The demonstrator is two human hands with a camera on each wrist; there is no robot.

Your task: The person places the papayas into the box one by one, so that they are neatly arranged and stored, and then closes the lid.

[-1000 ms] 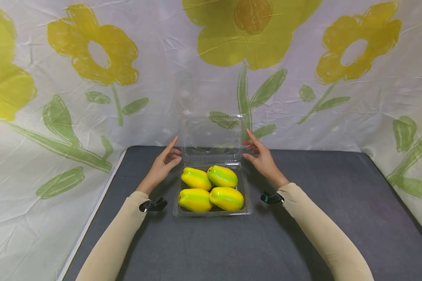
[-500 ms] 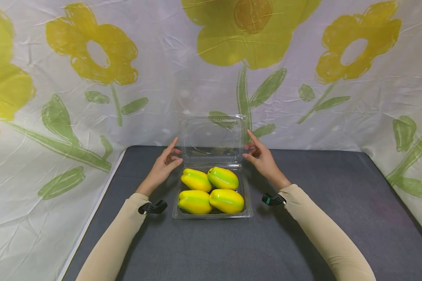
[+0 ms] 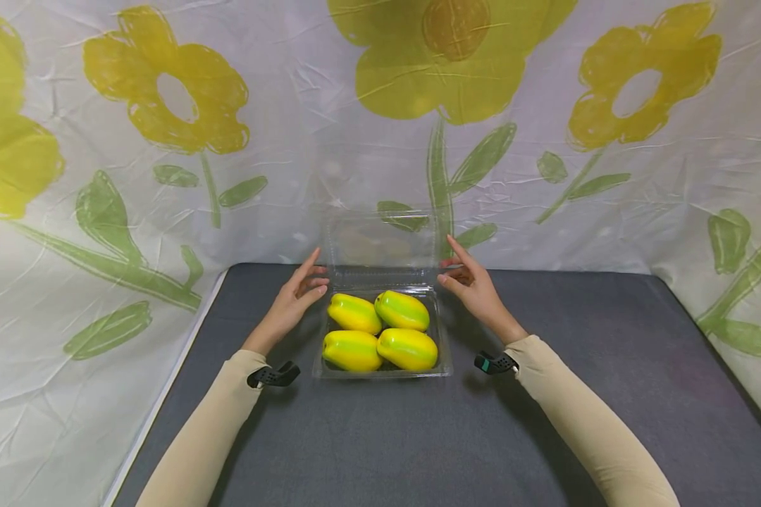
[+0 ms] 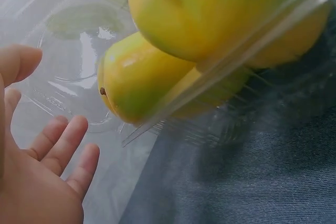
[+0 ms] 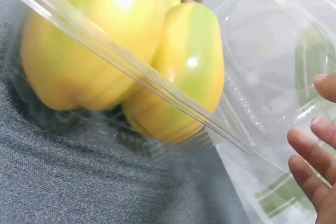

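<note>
A clear plastic clamshell box [image 3: 380, 375] sits in the middle of the head view, holding several oblong yellow-green fruits [image 3: 351, 351] in two rows. Its hinged lid [image 3: 380, 243] stands raised at the back, toward the cloth. On the left of the lid, my left hand [image 3: 289, 299] has its fingers spread beside the hinge corner. Opposite it, my right hand [image 3: 478, 292] reaches along the lid's other side, index finger pointing away. Both wrist views show loosely extended fingers, apart from the fruits; brown stem dots mark fruit ends in the left wrist view.
A dark grey cloth-covered table [image 3: 380, 443] lies under the box. Behind it hangs a white curtain [image 3: 279, 176] printed with yellow flowers and green leaves, close to the raised lid. Black straps [image 3: 274, 374] sit at both wrists.
The box with its fruits has shifted slightly away from me, after a small shift toward me half a second ago. Both hands keep nearly the same place beside the lid.
</note>
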